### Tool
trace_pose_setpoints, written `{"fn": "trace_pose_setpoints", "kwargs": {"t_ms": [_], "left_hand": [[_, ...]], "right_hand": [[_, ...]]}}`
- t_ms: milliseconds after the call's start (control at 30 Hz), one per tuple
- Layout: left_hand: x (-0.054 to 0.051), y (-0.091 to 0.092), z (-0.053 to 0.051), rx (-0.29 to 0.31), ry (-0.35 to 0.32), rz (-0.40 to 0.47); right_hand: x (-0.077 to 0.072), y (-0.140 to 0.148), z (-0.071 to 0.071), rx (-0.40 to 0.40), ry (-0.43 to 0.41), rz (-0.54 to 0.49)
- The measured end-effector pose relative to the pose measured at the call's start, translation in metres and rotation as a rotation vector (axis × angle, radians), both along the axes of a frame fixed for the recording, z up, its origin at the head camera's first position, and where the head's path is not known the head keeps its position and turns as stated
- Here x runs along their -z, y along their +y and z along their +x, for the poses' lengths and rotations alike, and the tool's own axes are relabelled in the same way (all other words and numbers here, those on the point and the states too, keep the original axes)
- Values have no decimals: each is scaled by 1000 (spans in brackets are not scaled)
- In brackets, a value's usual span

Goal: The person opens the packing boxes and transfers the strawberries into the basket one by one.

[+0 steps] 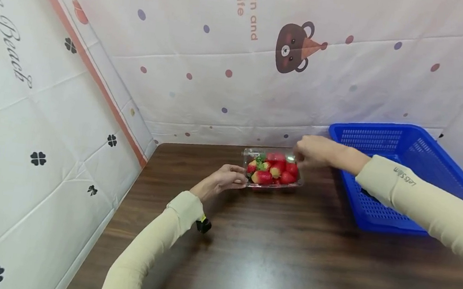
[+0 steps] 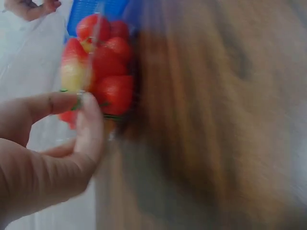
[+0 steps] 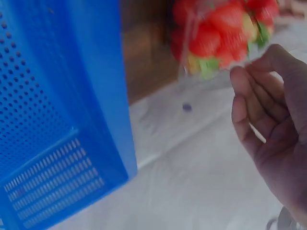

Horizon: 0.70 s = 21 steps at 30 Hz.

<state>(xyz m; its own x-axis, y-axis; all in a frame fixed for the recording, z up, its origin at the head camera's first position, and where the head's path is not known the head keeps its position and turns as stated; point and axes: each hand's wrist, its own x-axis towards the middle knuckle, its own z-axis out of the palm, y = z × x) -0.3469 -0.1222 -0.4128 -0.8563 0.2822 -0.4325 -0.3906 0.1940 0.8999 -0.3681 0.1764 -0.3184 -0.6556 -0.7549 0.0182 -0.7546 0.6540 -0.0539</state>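
A clear plastic box of strawberries lies just right of the left hand and just left of the right hand, so it sits between the two. The strawberries inside are mostly red, some with pale yellowish patches, and green leaves show among them, most plainly on the side towards the left hand.

The left hand is clamped on the box: its thumb and fingers come together on the near left edge, and the left wrist view shows the tips meeting at the clear plastic. The right hand is at the far right corner of the box, its thumb and forefinger close to each other beside the rim. It is blurred in the head view, and I cannot tell whether it pinches the plastic or only comes near it.

A blue basket with slotted and perforated walls stands to the right of the right hand, apart from the box; the right forearm, in a cream sleeve with small lettering, passes over it. Below the left hand, at the wrist, a small black object shows beside the other cuff.

The dark wood-grained worktop spreads from under the box towards the person. Beyond both hands hangs a pale printed sheet with coloured dots and a brown bear in a party hat.
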Motion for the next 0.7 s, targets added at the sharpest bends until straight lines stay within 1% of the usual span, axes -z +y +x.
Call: {"fn": "trace_pose_setpoints", "kwargs": {"t_ms": [67, 133, 200, 300, 367, 433, 533, 633, 700], "left_hand": [[-4, 2, -5, 15, 2, -54], [-7, 6, -13, -4, 15, -89], [-6, 11, -23, -46, 40, -96], [2, 19, -37, -136, 75, -76], [9, 24, -44, -184, 82, -63], [17, 28, -49, -236, 85, -63], [28, 32, -52, -309, 109, -79], [39, 35, -55, -362, 168, -121], [45, 36, -56, -385, 212, -163]], "right_hand": [[-10, 2, -7, 91, 32, -23], [-20, 4, -16, 195, 53, -52], [-28, 5, -23, 285, 55, -89], [-33, 2, -34, 370, 24, -144], [-33, -2, -38, 403, -7, -178], [-30, -6, -41, 428, -45, -200], [-24, -12, -43, 473, -107, -215], [-17, -16, -43, 514, -146, -211], [-13, -18, -42, 525, -157, -200]]}}
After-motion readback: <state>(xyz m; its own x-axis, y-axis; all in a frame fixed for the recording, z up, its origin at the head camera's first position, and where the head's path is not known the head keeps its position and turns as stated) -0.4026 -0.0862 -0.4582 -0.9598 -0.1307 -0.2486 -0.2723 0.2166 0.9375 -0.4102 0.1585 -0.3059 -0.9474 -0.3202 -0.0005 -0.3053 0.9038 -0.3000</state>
